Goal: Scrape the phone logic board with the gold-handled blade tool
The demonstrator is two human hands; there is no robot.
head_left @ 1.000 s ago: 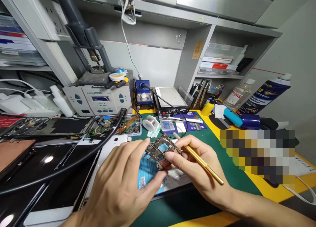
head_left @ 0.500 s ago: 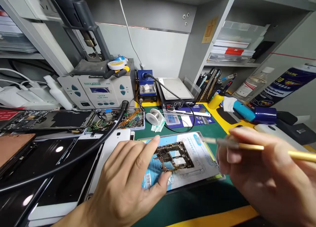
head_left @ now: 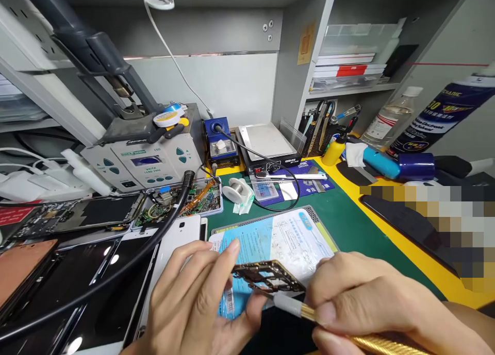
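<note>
My left hand (head_left: 193,303) pinches a small phone circuit board (head_left: 266,276) between thumb and fingers, holding it tilted just above a blue-and-white printed sheet (head_left: 282,236). My right hand (head_left: 359,303) grips a gold-handled tool (head_left: 371,343) whose silver tip rests against the board's near edge. Both hands hover low over the green work mat (head_left: 356,226).
A white phone (head_left: 176,239) and dark phone screens (head_left: 58,272) lie at left with a black hose across them. Behind stand a rework station (head_left: 143,162), a tray of parts (head_left: 181,200), a solder spool (head_left: 234,191), a heating plate (head_left: 266,144), tool holder and bottles.
My right hand came back from the right and brought the tool's tip to the board. My left hand lifted the board closer to me and tilted it.
</note>
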